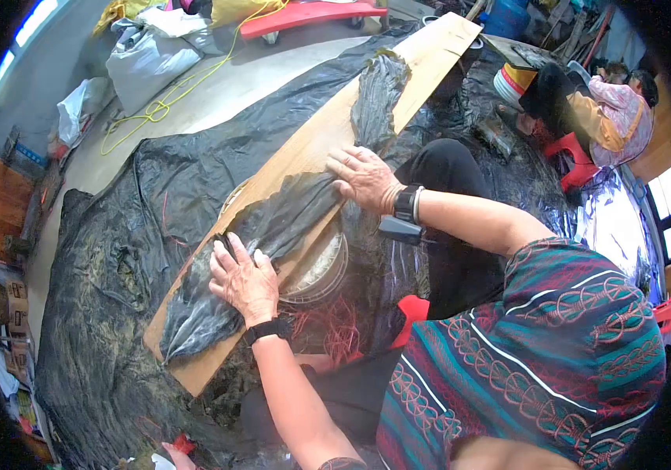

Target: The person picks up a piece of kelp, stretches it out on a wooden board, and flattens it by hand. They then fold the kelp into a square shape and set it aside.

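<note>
A long, dark, wrinkled strip of what looks like kelp (287, 210) lies along a wooden board (304, 149). My left hand (243, 283) rests on its near lower part, fingers spread and bent over the strip, with a dark fold rising beside the fingers. Farther up the board, my right hand (363, 178) lies palm down on the strip's edge, fingers extended. Beyond it the strip continues as a crumpled upper end (379, 90). Beneath the board, a round tub (321, 270) with whitish contents shows partly.
Black plastic sheeting (128, 235) covers the floor. Red strings (342, 325) lie near the tub. A red wheeled platform (312, 17), white sacks (151, 59) and a yellow cord (167, 106) are at the back. Another person (618, 117) sits at the right, near a yellow-and-white bucket (513, 81).
</note>
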A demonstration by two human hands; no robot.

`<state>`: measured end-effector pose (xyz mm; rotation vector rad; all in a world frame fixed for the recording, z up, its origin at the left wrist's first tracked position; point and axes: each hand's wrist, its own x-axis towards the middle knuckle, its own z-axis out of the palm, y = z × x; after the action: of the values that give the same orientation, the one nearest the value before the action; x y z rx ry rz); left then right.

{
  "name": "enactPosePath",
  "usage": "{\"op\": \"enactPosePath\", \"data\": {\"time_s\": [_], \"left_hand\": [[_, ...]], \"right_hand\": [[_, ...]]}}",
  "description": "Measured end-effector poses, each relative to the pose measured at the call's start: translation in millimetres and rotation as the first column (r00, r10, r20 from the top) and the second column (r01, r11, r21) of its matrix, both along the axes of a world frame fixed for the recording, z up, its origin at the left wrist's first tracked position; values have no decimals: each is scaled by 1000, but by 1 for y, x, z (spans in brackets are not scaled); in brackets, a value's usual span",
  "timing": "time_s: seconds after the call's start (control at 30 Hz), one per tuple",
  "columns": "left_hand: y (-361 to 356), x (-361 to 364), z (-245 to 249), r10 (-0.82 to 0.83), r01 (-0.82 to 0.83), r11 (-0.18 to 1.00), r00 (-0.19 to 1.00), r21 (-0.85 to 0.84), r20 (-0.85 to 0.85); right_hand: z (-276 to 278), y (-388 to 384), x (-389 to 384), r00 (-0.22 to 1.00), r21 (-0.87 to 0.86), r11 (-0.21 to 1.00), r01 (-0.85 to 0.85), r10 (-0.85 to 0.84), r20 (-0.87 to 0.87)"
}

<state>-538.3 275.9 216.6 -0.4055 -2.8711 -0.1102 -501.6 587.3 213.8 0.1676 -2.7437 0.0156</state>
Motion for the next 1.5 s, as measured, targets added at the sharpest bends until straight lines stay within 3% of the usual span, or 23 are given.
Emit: {"op": "enactPosePath", "data": {"time_s": [0.23, 0.3, 0.37, 0.43, 0.5, 0.63, 0.7, 0.77, 0.83, 0.9, 1.0, 1.1, 1.3, 1.37, 1.4, 1.5], "left_hand": [[7, 1, 5, 54, -53, 998, 996, -16, 73], [4, 1, -1, 26, -26, 1000, 1000, -6, 12], [1, 1, -4, 26, -26, 999, 1000, -19, 6], [2, 3, -3, 15, -15, 1000, 1000, 0, -18], [2, 4, -3, 15, -16, 1000, 1000, -18, -12], [0, 4, 0, 7, -7, 998, 1000, 54, 2], [0, 4, 1, 5, -5, 1000, 1000, 3, 19], [0, 4, 2, 7, -7, 1000, 999, 7, 33], [0, 5, 2, 9, -9, 1000, 1000, -4, 25], [0, 5, 2, 6, -6, 1000, 1000, -6, 23], [0, 5, 1, 3, -3, 1000, 1000, -9, 21], [0, 5, 1, -1, 1, 1000, 1000, -2, 28], [1, 6, 3, 16, -15, 1000, 999, -9, 38], [2, 6, 4, 17, -17, 1000, 999, -9, 51], [2, 6, 5, 17, -17, 1000, 999, -12, 51], [3, 5, 4, 15, -15, 1000, 999, -12, 47]], "right_hand": [[16, -12, -1, 987, -39, 998, 49, -55, -150], [22, -32, -5, 977, -128, 980, -152, 130, -167], [25, -54, -15, 979, -202, 966, -162, 130, -160], [23, -62, -30, 993, -323, 941, -102, 76, -91], [18, -59, -48, 995, -306, 948, -82, 95, 29], [14, -55, -76, 988, -286, 947, -142, 153, 16], [22, -58, -84, 977, -251, 967, -29, 80, 196], [27, -59, -86, 964, -265, 964, 6, 65, 257], [26, -58, -84, 977, -434, 899, -68, 149, 155], [22, -58, -85, 985, -408, 910, -72, 129, 114], [26, -50, -77, 948, -336, 901, -277, 313, 59], [6, -40, -93, 916, -360, 871, -335, 390, 93], [17, -50, -94, 943, -450, 849, -276, 329, 43], [24, -54, -89, 942, -519, 824, -227, 321, 98], [31, -54, -87, 923, -538, 826, -170, 325, 206], [35, -49, -87, 867, -457, 867, -197, 372, 332]]}}
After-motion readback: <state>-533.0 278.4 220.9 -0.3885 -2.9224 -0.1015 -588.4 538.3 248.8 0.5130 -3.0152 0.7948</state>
